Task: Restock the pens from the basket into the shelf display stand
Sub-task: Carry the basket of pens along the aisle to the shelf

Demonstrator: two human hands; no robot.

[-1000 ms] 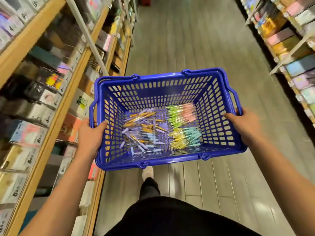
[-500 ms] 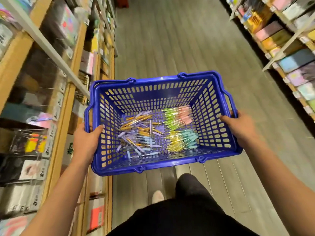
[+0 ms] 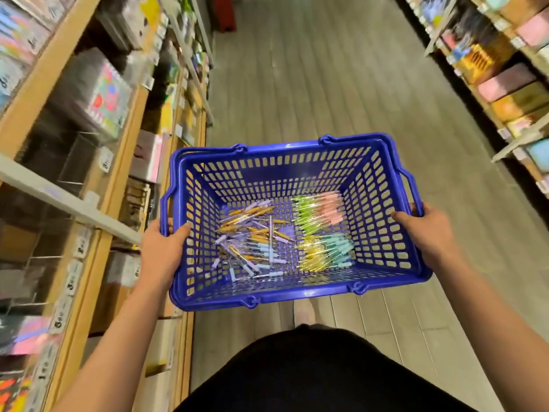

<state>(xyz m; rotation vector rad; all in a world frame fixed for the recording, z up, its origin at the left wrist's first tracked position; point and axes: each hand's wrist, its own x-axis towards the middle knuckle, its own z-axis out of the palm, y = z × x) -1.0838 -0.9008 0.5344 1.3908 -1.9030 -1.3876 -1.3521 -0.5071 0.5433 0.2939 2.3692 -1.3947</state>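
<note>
A blue plastic basket [image 3: 285,162] is held out in front of me over the aisle floor. My left hand [image 3: 162,251] grips its left rim, and my right hand [image 3: 427,233] grips its right rim. On the basket's bottom lie loose pens [image 3: 252,242] with purple, orange and pale blue parts, scattered on the left. To their right sit bundled pens [image 3: 319,211] in green and pink, and nearer me a bundle [image 3: 323,252] in yellow and teal. No pen display stand can be made out among the blurred shelves.
Wooden shelves [image 3: 118,150] with packaged stationery and price tags line the left, close to the basket. Another shelf run [image 3: 502,93] with coloured boxes lines the right. A grey plank floor [image 3: 312,84] stretches ahead between them.
The shelves on the left have slid past toward me as I walk down the aisle. The basket stays held by both hands, now a little more to the right of the left shelf.
</note>
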